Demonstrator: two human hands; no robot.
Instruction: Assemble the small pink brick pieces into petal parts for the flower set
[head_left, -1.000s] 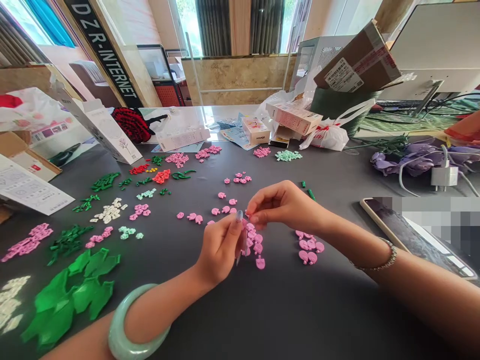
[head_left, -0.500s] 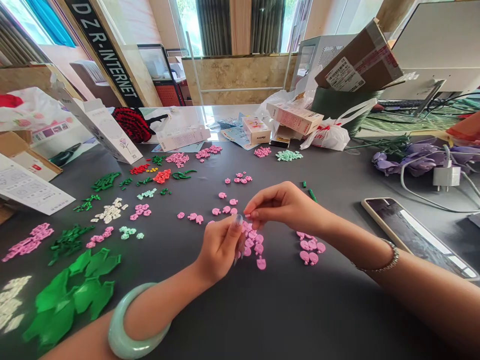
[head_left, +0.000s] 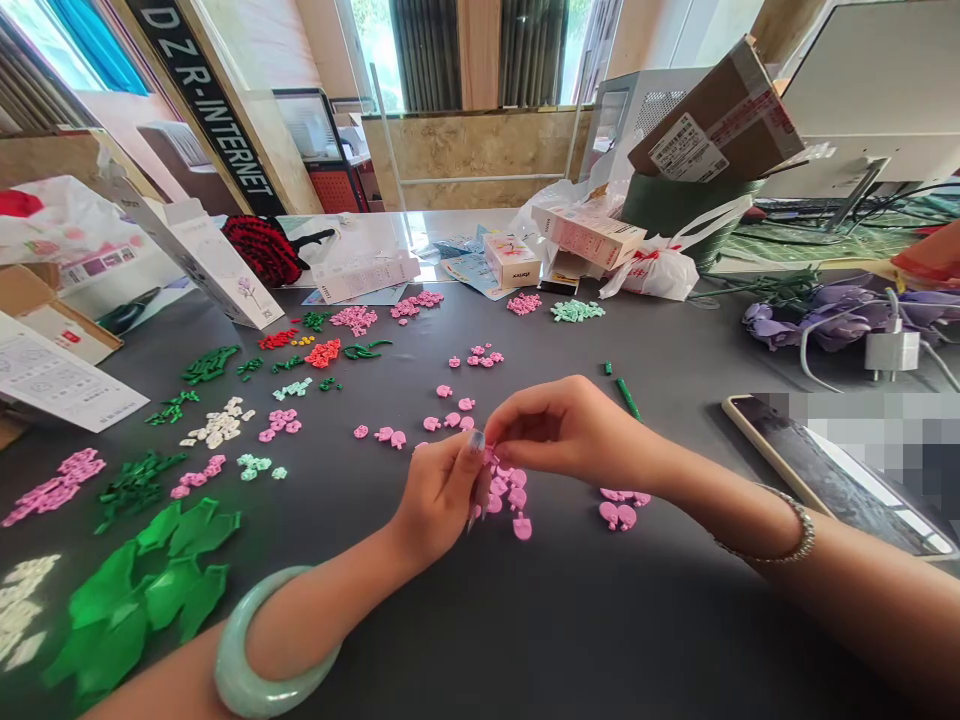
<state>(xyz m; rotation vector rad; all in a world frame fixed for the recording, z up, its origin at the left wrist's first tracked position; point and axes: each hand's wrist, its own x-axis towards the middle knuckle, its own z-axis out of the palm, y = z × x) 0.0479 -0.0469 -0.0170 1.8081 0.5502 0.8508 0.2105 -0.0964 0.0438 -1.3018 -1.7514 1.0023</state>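
Above the middle of the dark table, my left hand (head_left: 442, 485) and my right hand (head_left: 559, 425) meet at the fingertips. Both are closed in a pinch around a small pink plastic piece (head_left: 491, 455), mostly covered by the fingers. Right below them lies a pile of pink pieces (head_left: 517, 496), partly behind my left fingers. Loose pink pieces (head_left: 391, 435) are scattered just beyond my left hand. Another small group of pink pieces (head_left: 619, 515) rests under my right forearm, which covers some of it. Beyond my right wrist is a thin green rod (head_left: 628, 398).
Sorted piles cover the left side: large green leaf pieces (head_left: 142, 590), white pieces (head_left: 220, 424) and dark green pieces (head_left: 139, 487). A phone (head_left: 825, 470) lies right, near purple flowers (head_left: 825, 310) and a white charger (head_left: 891, 350). Boxes (head_left: 589, 236) stand along the back.
My right hand has dipped slightly, its fingertips now closer over the pink piece at my left fingers. My left hand stays nearly still.
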